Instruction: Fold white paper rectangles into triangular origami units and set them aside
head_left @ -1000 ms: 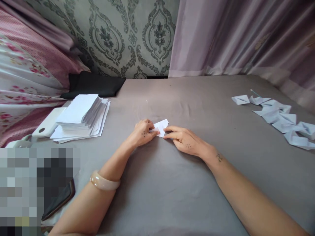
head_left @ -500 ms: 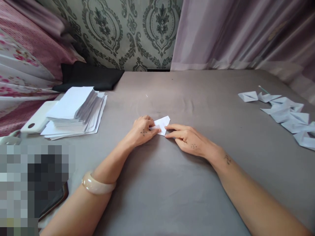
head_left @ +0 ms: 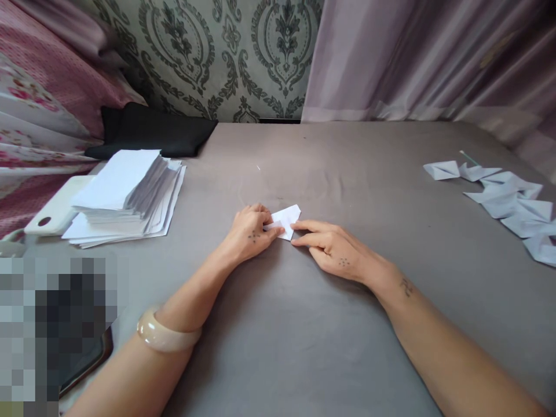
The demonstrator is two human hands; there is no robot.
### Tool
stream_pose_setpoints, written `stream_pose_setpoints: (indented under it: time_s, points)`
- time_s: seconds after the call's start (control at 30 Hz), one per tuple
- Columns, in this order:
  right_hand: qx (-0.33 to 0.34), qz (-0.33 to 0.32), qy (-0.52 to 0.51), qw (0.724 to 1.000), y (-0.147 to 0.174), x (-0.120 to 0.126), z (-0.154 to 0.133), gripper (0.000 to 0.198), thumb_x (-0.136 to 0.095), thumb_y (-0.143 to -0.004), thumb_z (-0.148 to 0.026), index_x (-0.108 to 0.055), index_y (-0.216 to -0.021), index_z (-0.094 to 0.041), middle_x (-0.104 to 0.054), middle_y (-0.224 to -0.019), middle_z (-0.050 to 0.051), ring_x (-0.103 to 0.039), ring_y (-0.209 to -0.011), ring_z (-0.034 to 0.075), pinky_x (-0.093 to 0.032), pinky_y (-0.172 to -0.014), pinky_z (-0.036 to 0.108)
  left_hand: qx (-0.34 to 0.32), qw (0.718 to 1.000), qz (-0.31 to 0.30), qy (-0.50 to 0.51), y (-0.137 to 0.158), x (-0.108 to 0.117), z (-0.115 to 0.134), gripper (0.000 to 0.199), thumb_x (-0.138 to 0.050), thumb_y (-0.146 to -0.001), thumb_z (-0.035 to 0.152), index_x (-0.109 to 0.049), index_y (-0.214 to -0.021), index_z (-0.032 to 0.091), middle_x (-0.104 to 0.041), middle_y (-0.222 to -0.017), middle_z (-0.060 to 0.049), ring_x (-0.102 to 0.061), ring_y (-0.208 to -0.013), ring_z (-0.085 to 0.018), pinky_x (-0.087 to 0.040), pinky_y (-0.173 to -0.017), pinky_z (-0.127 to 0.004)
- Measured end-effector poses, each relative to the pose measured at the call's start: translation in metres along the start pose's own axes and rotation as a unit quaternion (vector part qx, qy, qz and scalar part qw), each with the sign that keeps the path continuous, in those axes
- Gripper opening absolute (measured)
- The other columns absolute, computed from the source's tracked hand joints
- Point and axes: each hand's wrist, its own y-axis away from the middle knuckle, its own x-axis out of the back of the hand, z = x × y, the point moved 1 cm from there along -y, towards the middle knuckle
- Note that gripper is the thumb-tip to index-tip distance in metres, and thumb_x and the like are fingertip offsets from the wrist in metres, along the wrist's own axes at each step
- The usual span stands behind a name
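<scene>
A small sheet of white paper, folded to a pointed shape, lies on the grey cloth in front of me. My left hand is closed on its left part, with the thumb laid over a folded strip; the other fingertips are partly hidden. At the paper's right edge, my right hand touches it with two outstretched fingertips, spread slightly apart. The rest of that hand's fingers are curled or out of sight.
On the left stands a stack of white paper beside a white board with a hole. Behind it lies a black cloth. Several folded white paper pieces lie at the right, near a thin stick. A dark flat device sits at lower left.
The view has shifted slightly, so the things at both sides sit a little farther outward. Both hands keep nearly the same place on the paper.
</scene>
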Motion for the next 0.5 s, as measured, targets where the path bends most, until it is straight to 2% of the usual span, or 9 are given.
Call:
stream_pose_setpoints:
  time_s: [0.33,0.5]
  points:
    - [0.010,-0.010,0.021,1.000,-0.0015,0.0014,-0.0046,0.044,-0.039,-0.079,0.001,-0.069,-0.100,-0.023,-0.062,-0.118,0.003,-0.060,-0.103,0.018,-0.047,-0.090,0.031,0.000,1.000,-0.002,0.002,0.0003,-0.0009,-0.0021,0.025,-0.061,-0.078,0.038,-0.059,-0.064,0.017,-0.061,-0.090,-0.007,-0.055,-0.084,-0.022,-0.042,-0.075,-0.034]
    - [0.039,-0.023,0.049,0.998,-0.0007,0.0005,-0.0035,0.052,-0.041,-0.076,0.001,-0.062,-0.116,-0.025,-0.060,-0.120,0.005,-0.057,-0.106,0.020,-0.046,-0.092,0.034,-0.002,1.000,0.000,0.006,-0.0008,-0.0008,-0.0030,0.024,-0.061,-0.077,0.037,-0.059,-0.064,0.017,-0.061,-0.089,-0.007,-0.056,-0.084,-0.021,-0.043,-0.076,-0.034]
